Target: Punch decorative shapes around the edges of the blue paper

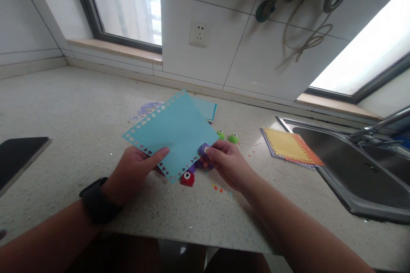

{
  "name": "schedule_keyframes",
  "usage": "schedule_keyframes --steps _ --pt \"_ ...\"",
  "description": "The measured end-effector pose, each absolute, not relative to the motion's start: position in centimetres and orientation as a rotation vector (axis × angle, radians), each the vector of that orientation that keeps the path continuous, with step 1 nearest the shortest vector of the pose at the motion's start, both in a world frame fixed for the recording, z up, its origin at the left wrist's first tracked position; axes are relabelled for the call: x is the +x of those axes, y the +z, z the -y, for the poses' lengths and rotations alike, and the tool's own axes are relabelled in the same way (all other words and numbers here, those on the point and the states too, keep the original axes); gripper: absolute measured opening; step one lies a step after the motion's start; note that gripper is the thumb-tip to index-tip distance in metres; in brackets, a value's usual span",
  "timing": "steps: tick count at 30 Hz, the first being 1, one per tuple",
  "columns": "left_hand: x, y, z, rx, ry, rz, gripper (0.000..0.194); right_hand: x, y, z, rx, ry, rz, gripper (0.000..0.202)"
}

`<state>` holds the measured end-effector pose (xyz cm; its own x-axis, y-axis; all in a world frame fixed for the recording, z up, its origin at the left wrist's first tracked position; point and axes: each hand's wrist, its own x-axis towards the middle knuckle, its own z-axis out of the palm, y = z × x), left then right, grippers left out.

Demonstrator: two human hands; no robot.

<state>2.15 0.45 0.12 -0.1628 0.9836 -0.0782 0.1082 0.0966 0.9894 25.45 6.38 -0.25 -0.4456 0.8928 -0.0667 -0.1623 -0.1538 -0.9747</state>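
A light blue paper sheet [176, 130], with small shapes punched along two of its edges and part of a third, is tilted above the counter. My left hand [133, 172] grips its lower left edge, thumb on top. At the sheet's right side, my right hand [229, 163] is closed on a purple punch [203, 149] set over the paper's edge. Just below the sheet lies a red punch [187, 178], partly covered. Two green punches, one [221, 134] beside the sheet's right corner and another [233, 138] further right, rest on the counter.
Yellow and orange punched sheets [288, 145] overlap the rim of the sink [349, 204] at the right. More blue paper [210, 111] and purple paper bits [145, 109] lie behind the held sheet. A dark flat object [21, 158] is at the far left.
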Motion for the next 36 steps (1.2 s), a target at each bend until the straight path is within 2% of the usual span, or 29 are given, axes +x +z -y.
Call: schedule_keyframes --steps 36 --pt "1.8 -0.5 -0.4 1.256 1.147 -1.480 0.032 25.6 -0.5 -6.5 -0.881 1.694 1.408 0.026"
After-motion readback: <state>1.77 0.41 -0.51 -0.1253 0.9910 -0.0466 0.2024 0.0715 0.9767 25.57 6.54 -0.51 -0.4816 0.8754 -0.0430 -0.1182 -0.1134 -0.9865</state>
